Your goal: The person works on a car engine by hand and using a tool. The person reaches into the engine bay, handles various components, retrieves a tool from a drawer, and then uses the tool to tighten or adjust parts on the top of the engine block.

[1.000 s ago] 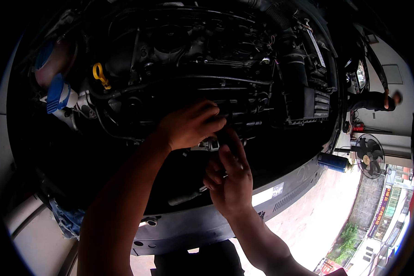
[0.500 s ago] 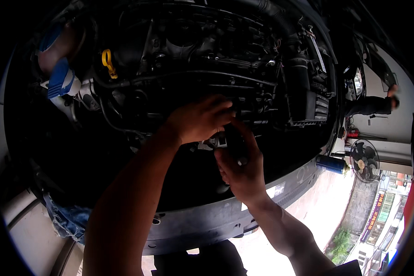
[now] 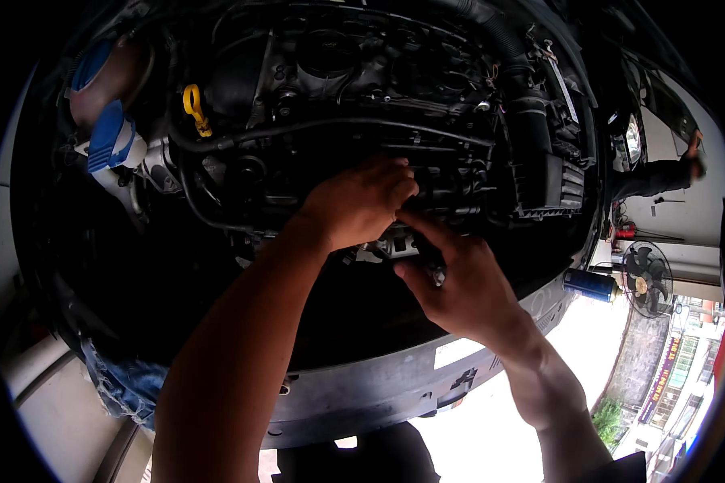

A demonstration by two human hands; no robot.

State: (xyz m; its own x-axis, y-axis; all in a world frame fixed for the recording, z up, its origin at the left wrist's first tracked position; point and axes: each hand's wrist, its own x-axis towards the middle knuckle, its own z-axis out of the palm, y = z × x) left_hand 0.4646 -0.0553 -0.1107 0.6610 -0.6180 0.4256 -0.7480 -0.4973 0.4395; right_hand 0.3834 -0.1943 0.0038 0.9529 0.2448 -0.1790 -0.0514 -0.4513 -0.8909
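Note:
Both my arms reach over the front edge of a car's open engine bay. My left hand [image 3: 361, 205] is curled low over the front of the dark engine [image 3: 330, 88], and whatever its fingers close on is hidden. My right hand [image 3: 471, 282] is just to the right, its index finger stretched to the left fingertips and its thumb apart. A small shiny metal piece [image 3: 437, 275] shows within the right hand; the rest of it is hidden behind the palm and in shadow. Below the left fingers sits a pale metal part [image 3: 399, 241] with a dark square opening.
A yellow dipstick handle [image 3: 193, 109] and a blue-capped reservoir [image 3: 109, 145] stand at the left. A black hose [image 3: 338, 125] crosses the engine. A blue spray can [image 3: 590, 284] is at the right front edge, near a fan [image 3: 646, 278]. Another person's arm [image 3: 656, 179] shows far right.
My right hand has moved right and its thumb has spread away from the index finger, uncovering more of the pale metal part. My left hand has shifted slightly right. The view has shifted a little.

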